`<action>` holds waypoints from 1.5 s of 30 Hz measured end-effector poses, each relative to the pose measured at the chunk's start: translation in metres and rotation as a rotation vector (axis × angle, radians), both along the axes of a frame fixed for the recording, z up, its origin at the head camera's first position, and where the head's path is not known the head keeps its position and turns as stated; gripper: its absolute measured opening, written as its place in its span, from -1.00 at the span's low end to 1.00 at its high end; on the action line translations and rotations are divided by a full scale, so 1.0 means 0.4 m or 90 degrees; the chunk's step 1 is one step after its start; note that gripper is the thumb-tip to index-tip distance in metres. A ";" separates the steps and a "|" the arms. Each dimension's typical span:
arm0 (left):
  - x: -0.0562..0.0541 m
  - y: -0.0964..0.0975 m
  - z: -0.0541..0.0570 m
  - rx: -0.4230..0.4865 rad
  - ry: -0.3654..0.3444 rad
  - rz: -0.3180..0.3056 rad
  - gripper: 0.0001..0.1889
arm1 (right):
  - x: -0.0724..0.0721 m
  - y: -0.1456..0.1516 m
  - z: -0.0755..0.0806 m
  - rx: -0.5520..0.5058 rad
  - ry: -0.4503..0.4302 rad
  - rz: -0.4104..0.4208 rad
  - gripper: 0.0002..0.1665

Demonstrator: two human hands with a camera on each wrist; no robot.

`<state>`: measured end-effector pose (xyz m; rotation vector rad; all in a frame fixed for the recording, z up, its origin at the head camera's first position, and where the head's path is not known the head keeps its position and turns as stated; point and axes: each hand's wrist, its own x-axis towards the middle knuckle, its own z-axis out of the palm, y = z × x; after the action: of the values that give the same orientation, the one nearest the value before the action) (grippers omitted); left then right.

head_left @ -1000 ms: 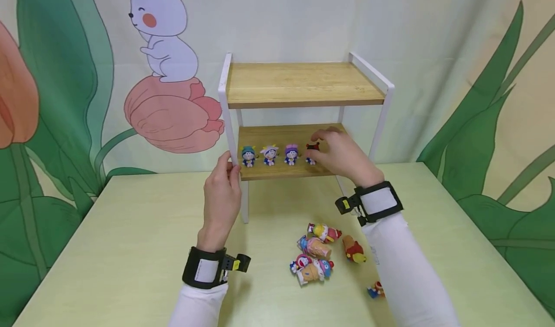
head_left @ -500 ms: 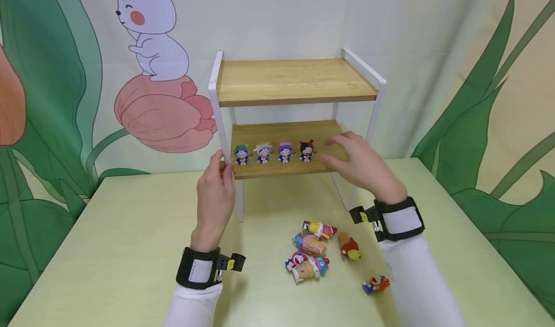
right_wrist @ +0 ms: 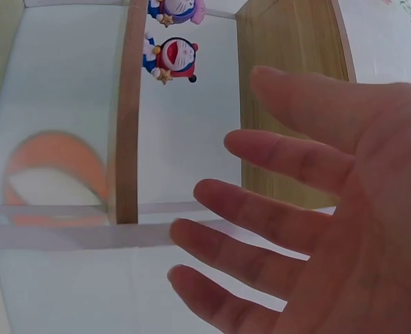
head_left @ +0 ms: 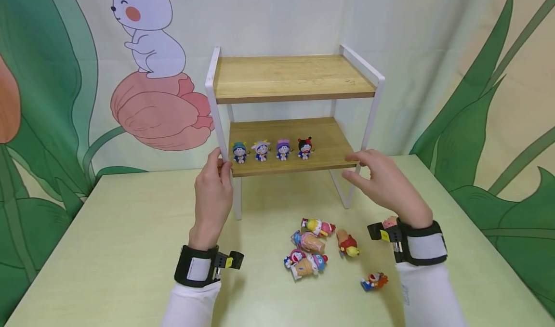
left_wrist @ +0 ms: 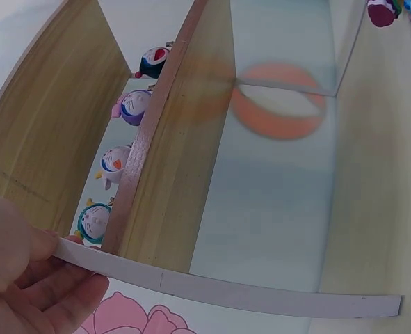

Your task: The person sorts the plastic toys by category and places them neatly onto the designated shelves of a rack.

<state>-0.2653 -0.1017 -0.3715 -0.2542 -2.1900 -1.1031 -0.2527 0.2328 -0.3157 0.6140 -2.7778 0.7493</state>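
- Left hand [head_left: 212, 192]: grip pinching the left front post [head_left: 237, 199] of a two-tier shelf, thumb and fingers on opposite sides.
- Right hand [head_left: 388, 180]: grip spread, fingers apart, near the right front post [head_left: 369, 124]; contact cannot be told.
- Lower shelf board [head_left: 331, 144], wood: four figurines upright in a row, left to right: teal-hatted figurine [head_left: 239, 152], white-hatted figurine [head_left: 261, 150], purple-hatted figurine [head_left: 283, 150], black-hatted figurine [head_left: 305, 148] with red bobbles.
- Upper shelf board [head_left: 295, 76], wood, between white side rails.
- Surface [head_left: 138, 250], pale yellow-green, below and before the shelf: a cluster of lying figurines, including a yellow-and-pink figurine [head_left: 318, 227] and a tan figurine with a blue head [head_left: 305, 267].
- Red-and-yellow figurine [head_left: 348, 244], lying just right of the cluster.
- Orange-and-blue figurine [head_left: 374, 281], lying apart, nearer the person.
- Backdrop: printed white rabbit [head_left: 156, 47] on a pink flower [head_left: 160, 110].
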 end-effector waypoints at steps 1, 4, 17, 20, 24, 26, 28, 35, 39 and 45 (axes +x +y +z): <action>0.000 0.000 0.000 0.000 0.000 0.000 -0.63 | 0.003 0.005 -0.004 0.001 -0.005 -0.002 -0.52; -0.001 0.000 0.000 -0.001 0.001 0.001 -0.62 | 0.013 0.019 -0.019 -0.001 -0.030 -0.011 -0.53; -0.001 -0.003 -0.004 0.003 0.002 -0.005 -0.63 | 0.036 0.052 -0.052 0.034 -0.064 -0.018 -0.55; -0.002 -0.003 -0.004 0.002 0.003 -0.003 -0.63 | 0.041 0.056 -0.055 0.045 -0.069 -0.013 -0.56; -0.003 -0.002 -0.003 0.002 0.001 -0.001 -0.63 | 0.046 0.058 -0.061 0.053 -0.078 -0.005 -0.56; -0.002 -0.002 -0.003 0.003 -0.002 -0.003 -0.62 | 0.049 0.060 -0.063 0.055 -0.085 -0.006 -0.56; -0.001 -0.001 -0.002 0.004 -0.004 -0.004 -0.62 | 0.051 0.061 -0.065 0.058 -0.092 -0.005 -0.55; 0.001 -0.001 0.000 0.003 0.003 0.000 -0.63 | 0.053 0.058 -0.078 0.078 -0.127 -0.015 -0.54; 0.001 -0.002 -0.001 0.003 0.003 0.000 -0.63 | 0.050 0.054 -0.091 0.084 -0.132 0.000 -0.55; -0.002 0.001 -0.004 0.002 0.004 -0.003 -0.62 | 0.052 0.055 -0.107 0.097 -0.130 0.019 -0.58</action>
<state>-0.2659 -0.1012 -0.3730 -0.2611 -2.1829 -1.1057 -0.2318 0.2547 -0.3585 0.6404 -3.0415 0.6424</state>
